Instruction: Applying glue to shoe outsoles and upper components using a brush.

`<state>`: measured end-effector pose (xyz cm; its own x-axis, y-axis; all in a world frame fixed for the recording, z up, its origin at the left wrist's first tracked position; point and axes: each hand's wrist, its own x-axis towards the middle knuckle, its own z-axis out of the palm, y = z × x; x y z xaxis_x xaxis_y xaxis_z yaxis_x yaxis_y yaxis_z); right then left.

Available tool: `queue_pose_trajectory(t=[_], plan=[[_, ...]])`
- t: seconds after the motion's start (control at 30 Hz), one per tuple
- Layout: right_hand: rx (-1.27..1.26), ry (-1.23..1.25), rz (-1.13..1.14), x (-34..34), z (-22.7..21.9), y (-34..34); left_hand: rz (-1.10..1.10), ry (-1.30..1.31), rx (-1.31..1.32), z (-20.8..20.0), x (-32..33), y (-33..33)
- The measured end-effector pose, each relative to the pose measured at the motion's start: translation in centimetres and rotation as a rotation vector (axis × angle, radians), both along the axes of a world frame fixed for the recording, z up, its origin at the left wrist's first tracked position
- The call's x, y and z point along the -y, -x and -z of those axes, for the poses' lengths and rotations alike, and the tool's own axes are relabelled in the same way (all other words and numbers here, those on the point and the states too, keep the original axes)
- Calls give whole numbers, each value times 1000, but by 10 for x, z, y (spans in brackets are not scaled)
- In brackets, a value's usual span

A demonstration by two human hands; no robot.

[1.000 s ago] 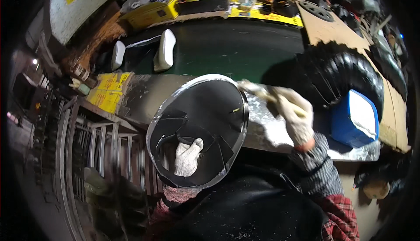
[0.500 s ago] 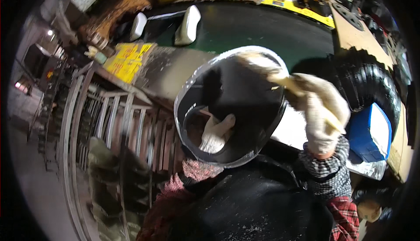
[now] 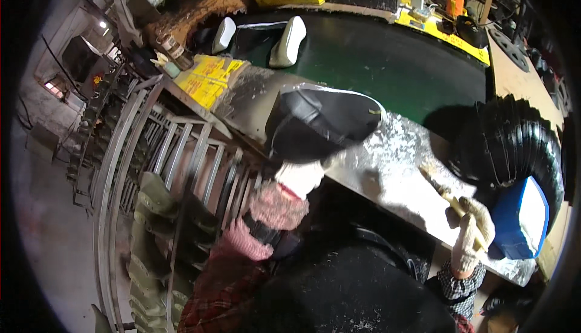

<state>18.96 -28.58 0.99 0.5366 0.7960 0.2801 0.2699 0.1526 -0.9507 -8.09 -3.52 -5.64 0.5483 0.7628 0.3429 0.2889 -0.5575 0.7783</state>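
The left hand [image 3: 301,177], in a white knit work glove with a pink ribbed cuff, grips the near lower edge of a black round shell [image 3: 321,121], a glossy dome-shaped piece with a thin pale rim along its far side. The shell is tipped on its side at the near left end of the metal-topped bench [image 3: 387,169], its smooth outer surface facing up. The fingers are closed on the shell's edge and mostly hidden beneath it.

The right hand [image 3: 475,236], in a like white knit glove over a checked cuff, is closed around the pale wooden handle of a brush [image 3: 448,194]. The brush reaches up and left from the fist, its worn bristle end lying on the bench top to the right of the shell, well apart from it.

The bench top is dull grey sheet metal, smeared and crusted with whitish residue. Right of the brush sits a blue tub [image 3: 520,218] with a pale open mouth, and behind that a black ribbed hose [image 3: 502,145], thick and coiled. Beyond the bench runs a dark green conveyor belt [image 3: 387,61] carrying two white shoe soles [image 3: 289,41]. Left of the bench stands a grey metal rack [image 3: 169,169] of curved bars.
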Motion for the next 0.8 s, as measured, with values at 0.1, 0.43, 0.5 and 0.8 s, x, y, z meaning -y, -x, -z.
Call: queue_pose_trajectory(t=[0.1,0.43,0.5,0.8], plan=[[-19,-2,-2,-2,4,-7,78,-107,-123,8,-88,-28],[24,-7,-119,-15,19,-2,-193,601,1001,-55,-59,5],[30,-12,-211,-20,3,18,-459,112,757,-92,7,119],[147,-11,-855,-31,-41,112,-2797,-719,-691,-312,498,474]])
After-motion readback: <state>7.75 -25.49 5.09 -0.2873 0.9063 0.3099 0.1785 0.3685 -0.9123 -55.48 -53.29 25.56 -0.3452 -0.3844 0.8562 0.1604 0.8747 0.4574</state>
